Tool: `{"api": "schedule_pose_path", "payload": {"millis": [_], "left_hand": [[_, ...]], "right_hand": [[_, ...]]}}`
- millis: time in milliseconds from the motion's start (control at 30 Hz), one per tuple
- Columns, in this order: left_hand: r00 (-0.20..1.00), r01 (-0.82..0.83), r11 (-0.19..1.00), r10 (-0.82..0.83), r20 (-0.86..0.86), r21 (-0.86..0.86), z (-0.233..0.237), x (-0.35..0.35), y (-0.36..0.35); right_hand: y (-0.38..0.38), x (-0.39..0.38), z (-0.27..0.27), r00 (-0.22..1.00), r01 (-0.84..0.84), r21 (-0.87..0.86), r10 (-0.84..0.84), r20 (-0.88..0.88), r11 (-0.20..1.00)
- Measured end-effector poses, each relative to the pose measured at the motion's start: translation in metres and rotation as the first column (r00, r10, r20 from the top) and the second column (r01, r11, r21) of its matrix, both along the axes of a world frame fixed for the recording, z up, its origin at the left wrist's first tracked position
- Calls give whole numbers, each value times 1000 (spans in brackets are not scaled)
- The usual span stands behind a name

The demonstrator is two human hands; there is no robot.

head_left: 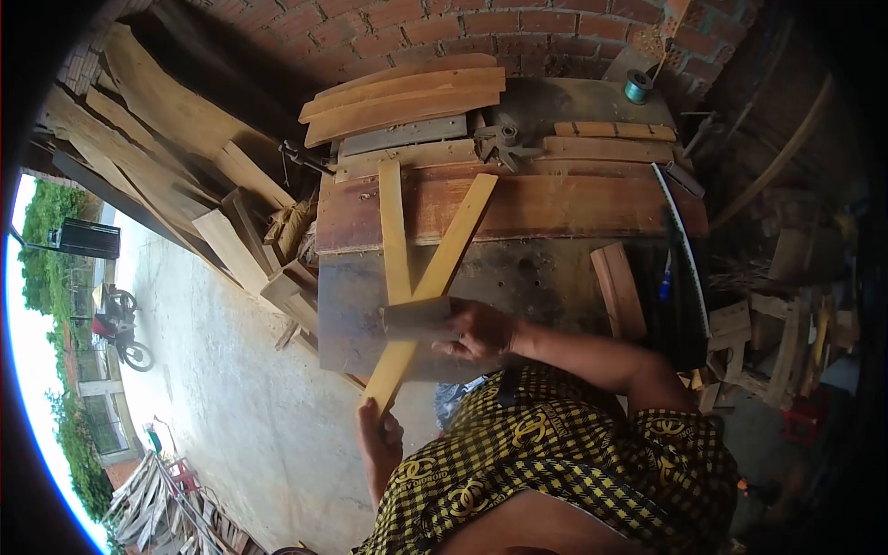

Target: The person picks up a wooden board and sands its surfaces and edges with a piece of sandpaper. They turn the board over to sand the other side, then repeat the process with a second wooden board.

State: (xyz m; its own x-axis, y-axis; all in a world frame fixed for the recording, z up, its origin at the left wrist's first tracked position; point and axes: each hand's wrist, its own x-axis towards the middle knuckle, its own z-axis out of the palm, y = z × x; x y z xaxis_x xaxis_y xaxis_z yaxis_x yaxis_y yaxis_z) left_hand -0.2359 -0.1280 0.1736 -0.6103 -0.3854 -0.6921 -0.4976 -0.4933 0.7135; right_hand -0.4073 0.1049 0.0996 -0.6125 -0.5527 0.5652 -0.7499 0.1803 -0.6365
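Note:
My left hand (380, 433) is closed on the near end of a long yellow wooden strip (460, 231), which slants up across the workbench (527, 268). My right hand (481, 330) grips a flat grey-brown rectangular piece (416, 319), blurred, that lies across the strip's lower half. A second yellow strip (392, 222) lies left of the first, its near end reaching the flat piece, and the two form a V shape. The flat piece hides where they come together.
Curved boards (407, 97) are stacked at the bench's back. A metal spider-shaped part (507, 146), a spool (637, 86), a short block (618, 291), a blue-handled tool (666, 282) and a long saw-like blade (684, 250) lie on it. Planks (157, 102) lean at left.

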Motion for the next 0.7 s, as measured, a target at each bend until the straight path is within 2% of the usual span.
{"api": "schedule_pose_path", "payload": {"millis": [33, 67, 100, 133, 167, 233, 267, 300, 367, 400, 467, 533, 600, 633, 667, 700], "left_hand": [[1000, 17, 995, -19, 21, 98, 1, 4, -2], [999, 19, 996, -21, 28, 89, -1, 7, -5], [999, 8, 984, -18, 51, 179, -7, 8, -7], [997, -3, 963, -17, 71, 270, -13, 9, -9], [998, 2, 963, -20, 64, 269, -17, 9, -11], [1000, 8, 881, -18, 17, 473, -27, 10, -17], [1000, 16, 790, -14, -7, 613, -41, 11, -29], [1000, 23, 790, -15, -18, 613, -43, 11, -31], [1000, 22, 749, -20, -12, 662, -45, 9, -32], [999, -4, 756, -23, 32, 654, -46, 9, -33], [999, -8, 726, -26, 38, 687, -49, 6, -34], [999, -31, 675, -4, 46, 737, -49, 10, -35], [998, -52, 665, 10, 60, 745, -55, 12, -38], [997, -70, 645, 34, 63, 761, -60, 10, -39], [1000, -14, 627, 2, 16, 779, -67, 11, -43], [1000, -6, 626, 4, 5, 780, -66, 10, -43]], "right_hand": [[6, -6, -3, 1000, 1, 13, -2, 5, 1000], [18, -30, -16, 992, 96, 66, -90, -89, 993], [27, -55, -27, 971, 239, 23, -240, 17, 971], [37, -80, -50, 906, 414, 81, -402, -128, 907], [43, -101, -57, 867, 493, 41, -487, -102, 869], [45, -114, -39, 853, 517, 111, -502, -140, 849], [37, -106, -34, 894, 443, 143, -425, -140, 885], [24, -85, -32, 928, 366, 178, -346, -136, 913], [3, -35, -16, 988, 113, 72, -104, -117, 991], [2, -25, -17, 987, 114, 72, -104, -122, 991], [11, -10, -25, 996, -76, 44, 78, -32, 996], [35, -40, -45, 999, 42, 151, -37, -31, 988], [65, -96, -42, 912, 365, 6, -356, -203, 931], [79, -117, -45, 842, 538, 31, -534, -80, 843], [90, -133, -46, 725, 684, 76, -688, 36, 725], [99, -142, -23, 664, 747, -102, -737, 125, 657]]}}
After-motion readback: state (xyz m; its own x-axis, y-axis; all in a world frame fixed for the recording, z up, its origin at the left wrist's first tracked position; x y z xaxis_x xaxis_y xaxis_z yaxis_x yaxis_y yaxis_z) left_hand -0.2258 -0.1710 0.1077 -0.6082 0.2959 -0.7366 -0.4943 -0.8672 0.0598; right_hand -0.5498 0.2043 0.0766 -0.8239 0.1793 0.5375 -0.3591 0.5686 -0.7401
